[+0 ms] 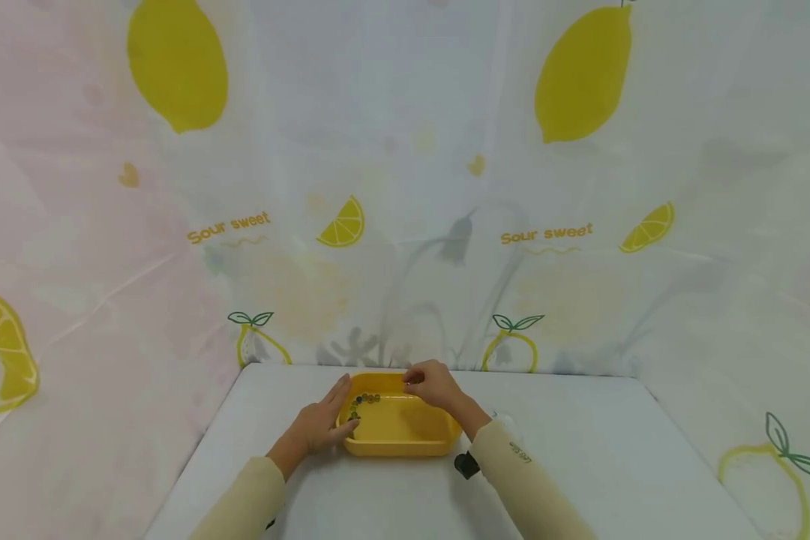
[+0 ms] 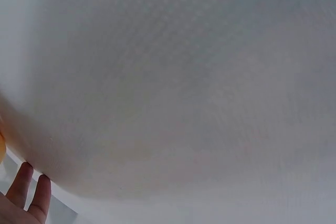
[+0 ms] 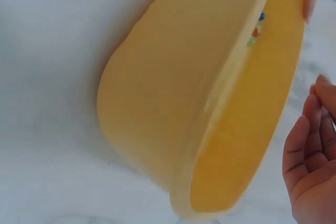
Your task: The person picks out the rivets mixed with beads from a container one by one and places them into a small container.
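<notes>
A yellow plastic basin (image 1: 398, 448) stands on the white table, with several small glass marbles (image 1: 359, 400) along its left and back inside edges. My left hand (image 1: 319, 426) rests on the basin's left rim, fingers extended and thumb reaching over the inside. In the left wrist view only two fingers (image 2: 39, 200) show at the lower left. Above the basin's back right part, my right hand (image 1: 435, 386) holds its thumb and forefinger together. A tiny shiny thing shows at those fingertips, apparently a marble, mostly hidden. The right wrist view shows the hand beyond the basin's rim.
Partly behind the right forearm, a clear, see-through object (image 1: 509, 426) stands on the table (image 1: 580, 442). A black device (image 1: 468, 465) sits at the right wrist. White cloth (image 1: 418, 285) printed with lemons hangs behind the table and at both sides.
</notes>
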Motion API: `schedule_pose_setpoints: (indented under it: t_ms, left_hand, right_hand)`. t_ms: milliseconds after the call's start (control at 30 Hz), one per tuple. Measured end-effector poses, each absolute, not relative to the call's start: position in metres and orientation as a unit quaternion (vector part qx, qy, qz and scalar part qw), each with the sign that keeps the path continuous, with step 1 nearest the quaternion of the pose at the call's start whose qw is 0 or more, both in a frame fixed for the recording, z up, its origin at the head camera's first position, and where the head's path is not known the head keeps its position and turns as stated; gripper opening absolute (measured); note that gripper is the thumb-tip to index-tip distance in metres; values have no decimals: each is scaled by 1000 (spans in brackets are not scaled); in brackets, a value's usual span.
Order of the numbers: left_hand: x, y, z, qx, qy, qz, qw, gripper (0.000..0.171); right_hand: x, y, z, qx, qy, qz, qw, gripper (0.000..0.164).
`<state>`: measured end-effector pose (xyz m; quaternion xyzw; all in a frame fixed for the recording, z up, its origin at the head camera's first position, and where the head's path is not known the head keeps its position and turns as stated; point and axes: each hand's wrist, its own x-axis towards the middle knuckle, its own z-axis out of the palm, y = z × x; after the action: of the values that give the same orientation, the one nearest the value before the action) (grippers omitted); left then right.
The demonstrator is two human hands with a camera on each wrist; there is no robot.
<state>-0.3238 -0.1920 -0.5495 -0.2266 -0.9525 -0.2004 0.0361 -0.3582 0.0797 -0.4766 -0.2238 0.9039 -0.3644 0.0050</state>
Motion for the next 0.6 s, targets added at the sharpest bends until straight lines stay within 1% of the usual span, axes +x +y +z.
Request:
schedule_pose_setpoints:
  t_ms: [267,433,600]
  left_hand:
    - [-323,-191,-552,-223,-954,-200,28,82]
    - [-324,-191,-552,-220,-954,-201,36,82]
    - [-325,-192,-551,-221,-954,-198,38,81]
  right_hand:
    - [-360,97,-469,-227,911,-346,3,13]
    - [-358,106,-463,-222,916,-334,-8,10]
    - [-360,117,-462,-192,929,-315,-13,4]
